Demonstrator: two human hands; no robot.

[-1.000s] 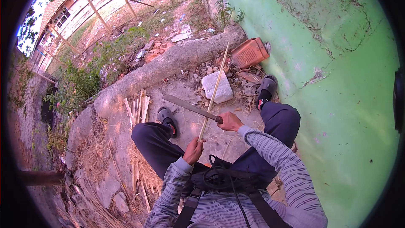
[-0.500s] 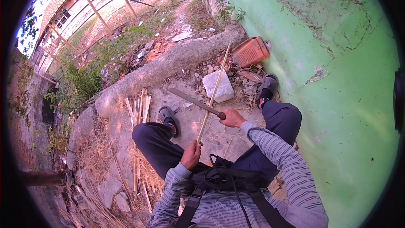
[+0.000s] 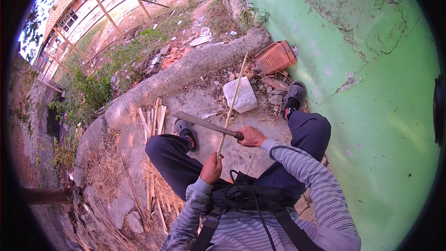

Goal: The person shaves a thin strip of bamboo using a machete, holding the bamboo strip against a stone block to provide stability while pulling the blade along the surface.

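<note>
A long, pale strip of split bamboo or wood (image 3: 236,94) slants up and away from my left hand (image 3: 211,169), whose fingers are closed around its near end. My right hand (image 3: 252,136) grips the handle of a machete-like knife (image 3: 203,122). Its long dark blade points left and crosses the strip a short way above my left hand. Past the blade, the strip's far part passes in front of a white block (image 3: 240,94) on the ground. The fingertips of both hands are partly hidden.
Split strips (image 3: 153,120) lie by my left shoe (image 3: 186,132), with fibrous shavings (image 3: 160,181) nearer me. An orange hollow brick (image 3: 276,57) leans near the green wall (image 3: 371,125) on my right. A rough low kerb (image 3: 186,67) curves across the far side.
The knife has slid along the strip toward my left hand, moving left and nearer me. The strip's far tip has shifted slightly left and down. My left hand stays nearly in place.
</note>
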